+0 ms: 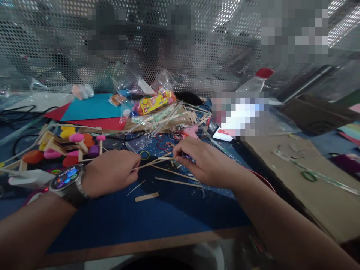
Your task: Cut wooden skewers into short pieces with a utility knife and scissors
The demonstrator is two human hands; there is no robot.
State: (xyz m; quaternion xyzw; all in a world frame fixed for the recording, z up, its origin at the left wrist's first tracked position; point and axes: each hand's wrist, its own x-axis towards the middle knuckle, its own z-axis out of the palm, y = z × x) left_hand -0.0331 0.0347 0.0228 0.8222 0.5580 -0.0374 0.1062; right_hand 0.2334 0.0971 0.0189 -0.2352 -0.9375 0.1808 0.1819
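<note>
My left hand (112, 170), with a smartwatch (66, 178) on its wrist, is closed on the left end of thin wooden sticks (152, 162). Closed in a pinch, my right hand (208, 161) grips their other end; its fingertips partly hide it. How many sticks are held is hard to make out. Below them on the blue table lie another thin stick (178, 182) and a short flat craft stick (146, 197). A yellow-green rubber band (144, 155) lies just behind the held sticks. Beyond my right hand is a pink tool (191, 132), partly hidden.
At left stands a wooden-stick frame (52, 140) with colourful soft-looking lumps. Behind are blue paper (92, 108), a yellow packet (157, 103) and a stick pile (194, 115). A bright-screened device (239, 118) and a red-capped bottle (254, 80) stand right, near cardboard (295, 180).
</note>
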